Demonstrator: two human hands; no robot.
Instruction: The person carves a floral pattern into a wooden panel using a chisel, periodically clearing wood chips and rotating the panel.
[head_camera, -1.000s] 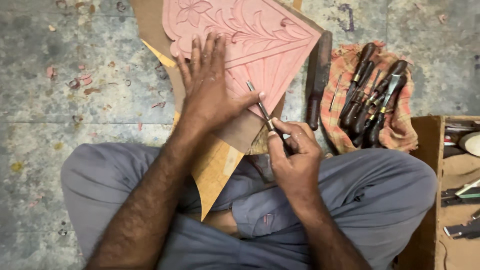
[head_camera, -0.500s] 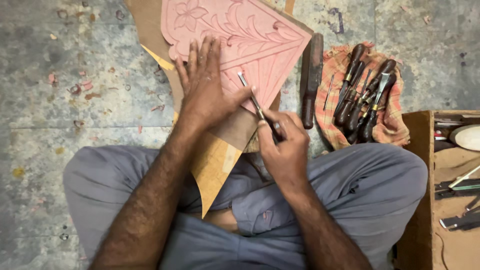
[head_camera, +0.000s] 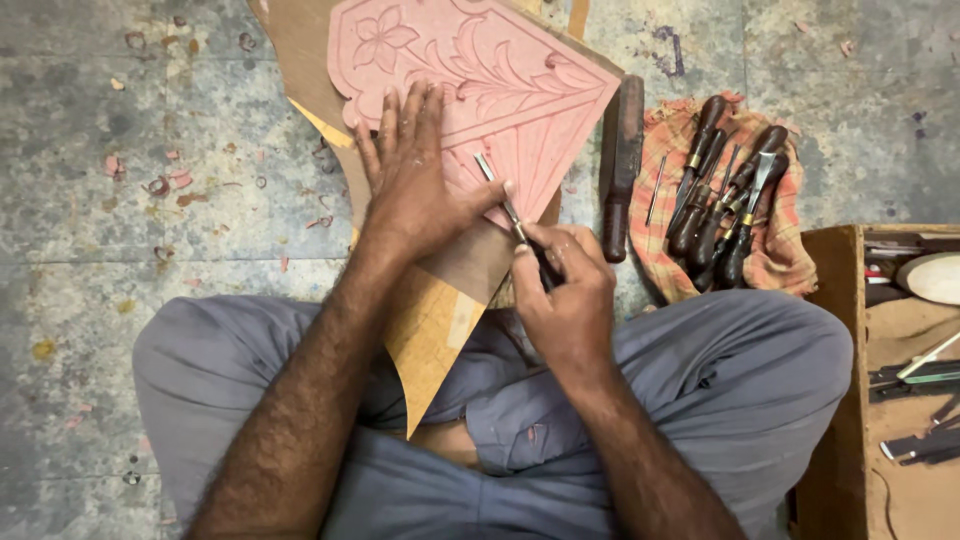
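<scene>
Down on the grey floor (head_camera: 150, 250), ahead of crossed legs: one pink carved panel (head_camera: 480, 70) with flower and leaf relief, lying on one brown backing board (head_camera: 470, 265) that reaches back over the lap. Left hand (head_camera: 415, 190) open and spread flat on the panel's lower part, thumb pressed against the shaft of one slender carving tool (head_camera: 497, 190). Right hand (head_camera: 565, 290) closed around that tool's handle, tip down on the pink face near the pointed lower end. Probably best done with shallow cuts: press down firmly with the flat palm to pin the panel, steer the blade with the thumb as a brake, push from the wrist rather than the shoulder, and hold all fingertips behind the cutting edge in case of a slip. Counted: two hands, one panel, one board, one tool in use. Just right of the panel, one long dark bar-shaped tool (head_camera: 620, 165). Beside that, one checked cloth (head_camera: 780, 260) bearing one thin metal rod (head_camera: 655, 190) and a heap of dark-handled chisels (head_camera: 720, 200), roughly seven or eight, overlapping too much for an exact count. Farther right, one wooden box (head_camera: 830, 300) with more tools, partly out of view. Scattered pink shavings (head_camera: 165, 182) at left, too many to count.
</scene>
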